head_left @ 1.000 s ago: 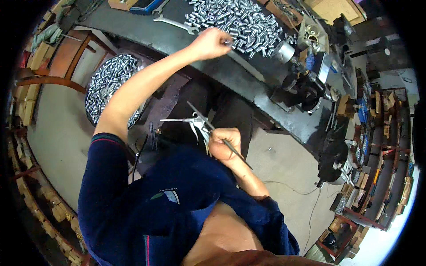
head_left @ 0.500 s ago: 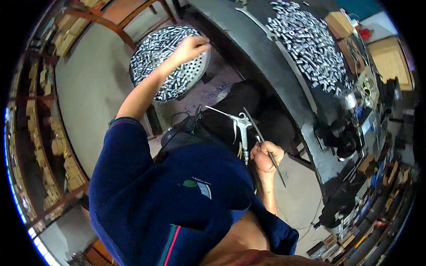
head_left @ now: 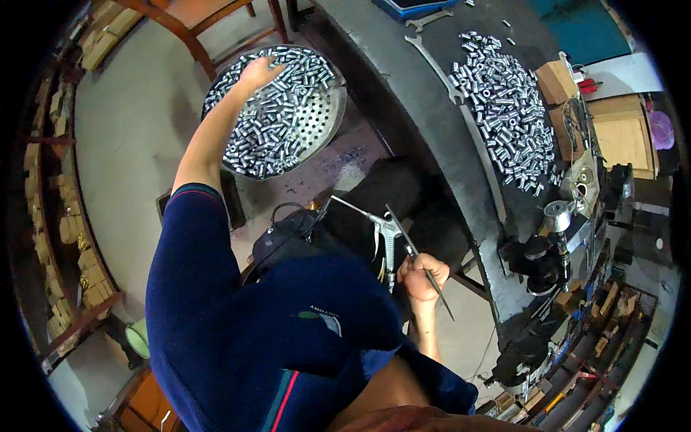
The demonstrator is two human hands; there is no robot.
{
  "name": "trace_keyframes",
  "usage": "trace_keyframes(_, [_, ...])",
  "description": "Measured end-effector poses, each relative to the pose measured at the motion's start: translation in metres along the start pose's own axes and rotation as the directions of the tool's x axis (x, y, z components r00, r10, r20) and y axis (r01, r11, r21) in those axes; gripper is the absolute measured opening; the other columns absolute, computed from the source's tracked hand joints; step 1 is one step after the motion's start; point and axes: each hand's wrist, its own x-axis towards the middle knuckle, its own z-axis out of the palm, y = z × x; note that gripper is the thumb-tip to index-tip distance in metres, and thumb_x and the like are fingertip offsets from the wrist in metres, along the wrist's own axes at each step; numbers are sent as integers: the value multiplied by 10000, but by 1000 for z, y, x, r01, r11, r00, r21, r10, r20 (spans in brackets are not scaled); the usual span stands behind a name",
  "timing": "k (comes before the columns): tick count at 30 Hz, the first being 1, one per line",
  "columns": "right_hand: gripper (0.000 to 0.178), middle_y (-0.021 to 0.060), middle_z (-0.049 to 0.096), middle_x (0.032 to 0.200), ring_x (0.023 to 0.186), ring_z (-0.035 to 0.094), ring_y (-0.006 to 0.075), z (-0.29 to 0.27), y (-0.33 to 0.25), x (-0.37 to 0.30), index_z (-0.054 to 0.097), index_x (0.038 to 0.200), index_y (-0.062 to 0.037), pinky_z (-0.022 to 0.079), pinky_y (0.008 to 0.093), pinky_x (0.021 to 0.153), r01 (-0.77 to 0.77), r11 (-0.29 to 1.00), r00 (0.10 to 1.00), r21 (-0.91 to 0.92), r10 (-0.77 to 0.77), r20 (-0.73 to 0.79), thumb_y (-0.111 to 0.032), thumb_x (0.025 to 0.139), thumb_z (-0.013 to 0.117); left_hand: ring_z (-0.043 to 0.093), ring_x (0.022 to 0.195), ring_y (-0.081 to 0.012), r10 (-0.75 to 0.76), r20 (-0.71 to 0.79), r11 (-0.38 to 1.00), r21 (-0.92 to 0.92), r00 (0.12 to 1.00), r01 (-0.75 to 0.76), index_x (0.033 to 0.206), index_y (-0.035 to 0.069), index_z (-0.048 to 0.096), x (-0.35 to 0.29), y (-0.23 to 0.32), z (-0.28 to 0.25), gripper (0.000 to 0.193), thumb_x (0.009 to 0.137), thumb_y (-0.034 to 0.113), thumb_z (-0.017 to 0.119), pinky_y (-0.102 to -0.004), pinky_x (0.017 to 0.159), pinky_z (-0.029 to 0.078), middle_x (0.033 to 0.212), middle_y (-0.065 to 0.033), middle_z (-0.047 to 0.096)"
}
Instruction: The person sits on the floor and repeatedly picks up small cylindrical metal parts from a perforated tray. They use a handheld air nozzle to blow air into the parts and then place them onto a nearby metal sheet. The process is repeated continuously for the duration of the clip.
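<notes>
My left hand [head_left: 260, 73] reaches over a round perforated metal pan [head_left: 325, 124] heaped with short shiny metal sleeves [head_left: 263, 144]. Its fingers are curled together at the pile's far side; what they pinch, if anything, is too small to make out. Nearer my body, my right hand [head_left: 423, 277] is closed round a slender dark file-like rod [head_left: 437, 291], which slants past both sides of the fist. Just left of that fist is a silver air blow gun [head_left: 389, 241] with a long thin nozzle. Whether the right fingers also touch the gun, I cannot tell.
A dark workbench [head_left: 403, 93] runs along the right, bearing another heap of metal sleeves [head_left: 507, 115], an open-ended wrench [head_left: 435, 68] and cardboard boxes [head_left: 622, 137]. Behind the pan stands a wooden chair [head_left: 191, 32]. Shelves with small boxes [head_left: 93, 281] line the left.
My left hand has moved left, from over the pan's right rim to the sleeves on its far side. The right hand keeps its hold on the rod. The whole view has shifted slightly.
</notes>
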Motion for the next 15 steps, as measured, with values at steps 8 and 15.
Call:
trace_keyframes(8, [289,50,413,508,442,416,119,6,0,10,285,504,-68,337,240,399,-167,986,986,-21,167,-13,58,670,485,469,1150,-327,-43,154,999,13,987,41,1203,190,542,75,35,44,590,798,607,433,-463,951,369,1246,-178,486])
trace_keyframes(15, [292,33,378,509,443,394,114,9,2,16,270,515,-71,310,233,402,-208,973,978,-99,207,-26,55,661,489,476,1130,-316,-70,16,949,309,997,62,1161,258,570,51,61,53,443,796,480,457,-452,904,422,1248,-153,430])
